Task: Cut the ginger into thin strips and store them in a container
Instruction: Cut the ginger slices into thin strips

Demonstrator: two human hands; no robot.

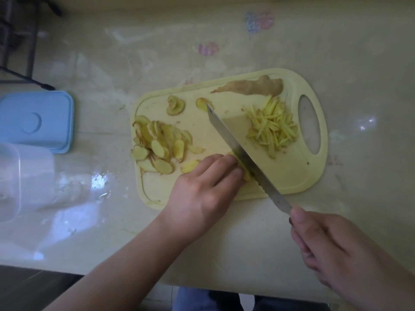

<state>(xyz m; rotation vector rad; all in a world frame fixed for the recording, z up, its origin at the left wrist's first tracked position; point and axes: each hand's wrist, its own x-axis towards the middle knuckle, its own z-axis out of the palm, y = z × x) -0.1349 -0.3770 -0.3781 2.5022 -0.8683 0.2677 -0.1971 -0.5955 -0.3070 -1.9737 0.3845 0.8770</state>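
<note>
- Glossy pale counter (94, 70) carries a yellow cutting board (292, 171).
- Left hand (202, 187), fingers curled, pins ginger slices (246, 173) at the board's near edge.
- Right hand (341, 250) grips the knife (238, 151).
- Thin pale strips (272, 126) lie heaped beside the board's handle hole.

The left hand (203, 187) lies palm down, forearm reaching in from the lower left, its fingers (226, 167) curled forward and pressing down. The right hand (336, 250) enters from the lower right, fingers wrapped in a closed grip, thumb extended forward on top.

Your left hand (203, 187) is pinning ginger slices (243, 170) against the knife (244, 156); your right hand (336, 248) is gripping its handle at five o'clock.
</note>
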